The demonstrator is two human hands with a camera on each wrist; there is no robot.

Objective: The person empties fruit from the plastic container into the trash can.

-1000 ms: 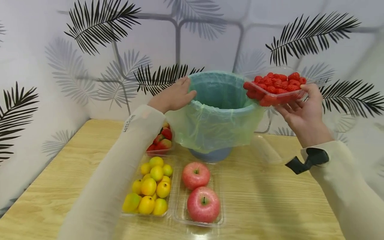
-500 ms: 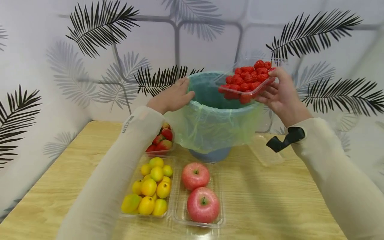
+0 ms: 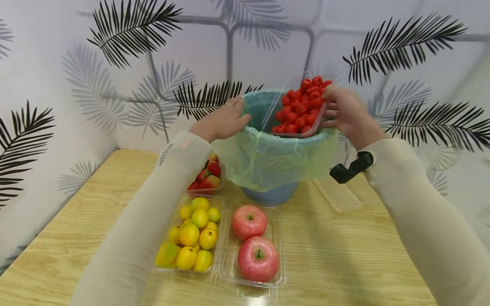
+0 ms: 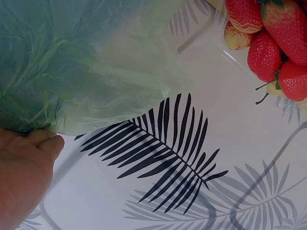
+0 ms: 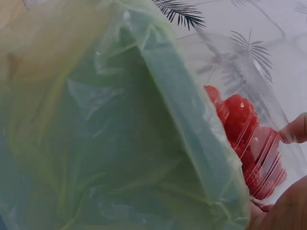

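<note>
A blue trash bin (image 3: 272, 196) lined with a thin green plastic bag (image 3: 275, 159) stands on the table. My left hand (image 3: 223, 120) holds the bin's left rim through the bag; in the left wrist view only part of that hand (image 4: 26, 175) shows against the bag. Over the bin's mouth, my right hand (image 3: 346, 111) grips the right side of a clear plastic box (image 3: 269, 114) of red raspberries (image 3: 300, 108). The box tilts down toward the front left, its lower edge near the front rim. Berries (image 5: 252, 148) press against the box wall in the right wrist view.
In front of the bin, one clear box holds yellow fruits (image 3: 189, 236) and another holds two apples (image 3: 258, 259). Strawberries (image 3: 206, 178) sit in a box behind the left forearm. A clear plastic lid (image 3: 340, 196) lies to the right. The patterned wall (image 3: 268, 55) rises behind.
My right hand has moved left with the box of raspberries, from beside the bin to over its mouth. The box has tipped more steeply and the berries have slid down. My left hand stays put.
</note>
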